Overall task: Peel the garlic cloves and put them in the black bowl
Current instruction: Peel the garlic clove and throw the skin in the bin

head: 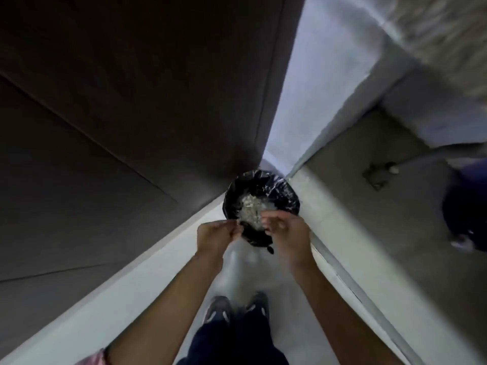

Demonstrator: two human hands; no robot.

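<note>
Both hands sit over the near rim of the black-lined bin [263,180], probably to shed peel onto the pale scraps [250,209] inside: left hand [218,234] fingertips bunched (holding anything? cannot tell), right hand [288,233] slack, seemingly empty; no cloves or bowl visible.

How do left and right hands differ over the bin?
Left hand has its fingers bunched tight; right hand has them looser and spread. Left hand sits at the near-left rim of the bin; right hand overlaps the near-right rim. Both hover above it; any grip is unclear.
</note>
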